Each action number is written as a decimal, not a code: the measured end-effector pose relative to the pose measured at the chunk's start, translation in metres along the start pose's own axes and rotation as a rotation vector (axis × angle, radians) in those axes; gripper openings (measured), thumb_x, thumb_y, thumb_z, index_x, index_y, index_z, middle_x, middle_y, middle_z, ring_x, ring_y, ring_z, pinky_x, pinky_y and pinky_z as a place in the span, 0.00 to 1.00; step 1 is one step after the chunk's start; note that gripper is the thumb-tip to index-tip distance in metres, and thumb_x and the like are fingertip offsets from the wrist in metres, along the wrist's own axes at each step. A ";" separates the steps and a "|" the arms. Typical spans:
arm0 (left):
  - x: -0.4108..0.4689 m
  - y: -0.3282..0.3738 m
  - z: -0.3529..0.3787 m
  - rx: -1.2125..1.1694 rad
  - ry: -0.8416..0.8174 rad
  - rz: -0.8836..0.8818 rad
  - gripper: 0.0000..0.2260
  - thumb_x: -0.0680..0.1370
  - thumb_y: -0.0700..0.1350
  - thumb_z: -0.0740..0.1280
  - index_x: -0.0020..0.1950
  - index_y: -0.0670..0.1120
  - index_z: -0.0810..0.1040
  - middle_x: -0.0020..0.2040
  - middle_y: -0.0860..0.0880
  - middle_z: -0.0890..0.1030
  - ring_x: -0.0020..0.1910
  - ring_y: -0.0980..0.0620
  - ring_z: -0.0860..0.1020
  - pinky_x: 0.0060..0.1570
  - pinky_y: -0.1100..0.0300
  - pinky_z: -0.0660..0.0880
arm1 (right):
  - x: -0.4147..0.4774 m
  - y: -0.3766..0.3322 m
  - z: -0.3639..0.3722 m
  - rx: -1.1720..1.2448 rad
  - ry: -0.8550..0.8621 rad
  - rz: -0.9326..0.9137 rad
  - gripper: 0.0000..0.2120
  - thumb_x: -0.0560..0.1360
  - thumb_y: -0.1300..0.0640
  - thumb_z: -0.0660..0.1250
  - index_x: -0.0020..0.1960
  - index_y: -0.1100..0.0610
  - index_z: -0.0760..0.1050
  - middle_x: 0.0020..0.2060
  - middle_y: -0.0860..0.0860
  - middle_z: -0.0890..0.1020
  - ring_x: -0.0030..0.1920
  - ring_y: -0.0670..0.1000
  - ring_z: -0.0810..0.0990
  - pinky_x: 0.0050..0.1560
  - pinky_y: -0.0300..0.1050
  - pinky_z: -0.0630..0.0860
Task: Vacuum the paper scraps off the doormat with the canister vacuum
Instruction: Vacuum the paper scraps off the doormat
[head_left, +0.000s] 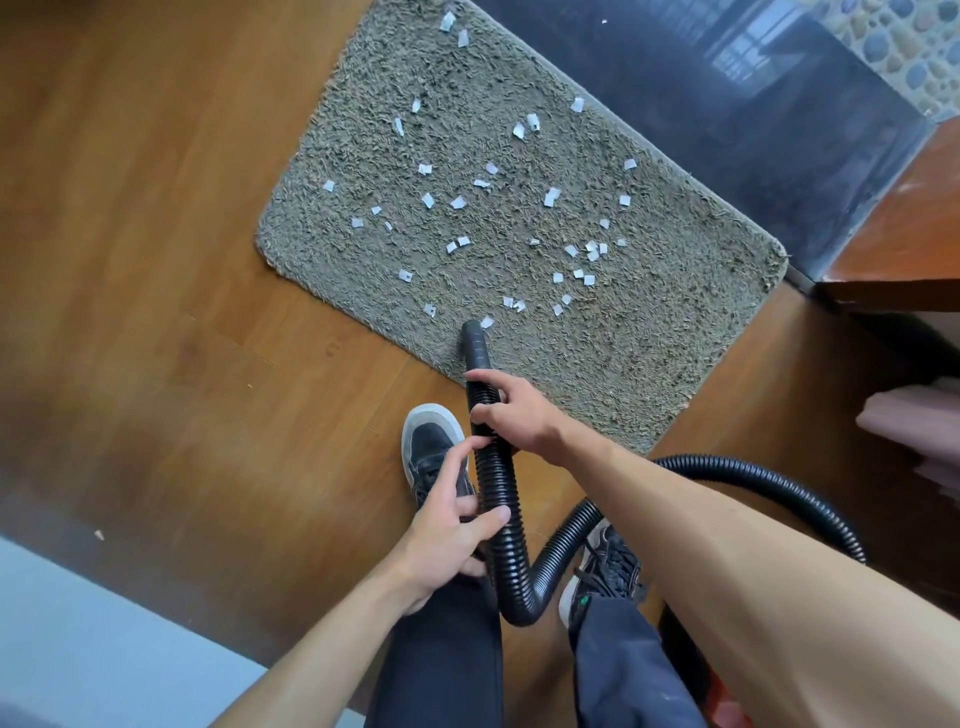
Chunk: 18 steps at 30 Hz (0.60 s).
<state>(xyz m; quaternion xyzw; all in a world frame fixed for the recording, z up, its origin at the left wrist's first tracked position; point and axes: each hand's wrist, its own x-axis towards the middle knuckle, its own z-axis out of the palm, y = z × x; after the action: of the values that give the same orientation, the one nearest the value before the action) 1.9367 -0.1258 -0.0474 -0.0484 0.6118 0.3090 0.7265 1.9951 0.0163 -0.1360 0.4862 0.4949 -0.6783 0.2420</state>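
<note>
The right hand (519, 415) grips the hose (496, 499) in the middle of the frame, fingers wrapped round it just behind the nozzle (475, 345). Below it, the left hand (447, 535) holds the hose between thumb and fingers, index finger stretched along it. The nozzle tip rests on the lower edge of the mat (649, 322), beside one of the scraps (551, 196) scattered over the mat's centre and top.

Doormat (597, 364) lay on the floor (156, 260), hose (498, 499) reaching over its near edge.
Across the doormat's middle and far parts lay paper scraps (551, 196), the nearest touching the hose mouth (471, 328). The right hand (514, 415) held the hose farther along than the left hand (452, 530). One shoe (431, 447) stood left of the hose.
</note>
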 end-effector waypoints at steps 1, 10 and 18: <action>-0.001 0.001 -0.002 0.001 -0.005 -0.004 0.28 0.81 0.37 0.66 0.64 0.71 0.65 0.53 0.35 0.81 0.46 0.46 0.81 0.51 0.31 0.76 | 0.000 -0.001 0.001 0.004 -0.006 0.007 0.26 0.72 0.61 0.65 0.69 0.46 0.71 0.48 0.51 0.79 0.42 0.50 0.79 0.41 0.46 0.78; 0.005 0.013 0.000 0.053 -0.053 -0.021 0.28 0.80 0.39 0.66 0.67 0.70 0.64 0.55 0.33 0.80 0.46 0.44 0.80 0.50 0.30 0.76 | -0.006 0.004 -0.010 0.078 0.098 0.001 0.25 0.72 0.61 0.65 0.68 0.46 0.72 0.49 0.51 0.79 0.43 0.50 0.77 0.40 0.45 0.77; 0.021 0.029 0.000 0.106 -0.094 0.001 0.27 0.80 0.40 0.65 0.64 0.73 0.64 0.47 0.42 0.81 0.43 0.47 0.79 0.46 0.41 0.79 | -0.006 -0.005 -0.025 0.186 0.144 0.002 0.25 0.75 0.64 0.63 0.70 0.48 0.70 0.49 0.52 0.78 0.44 0.50 0.77 0.40 0.45 0.78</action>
<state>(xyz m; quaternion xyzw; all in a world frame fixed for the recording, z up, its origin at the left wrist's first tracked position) 1.9233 -0.0944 -0.0579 0.0048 0.5926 0.2784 0.7558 2.0035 0.0398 -0.1296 0.5545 0.4453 -0.6844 0.1606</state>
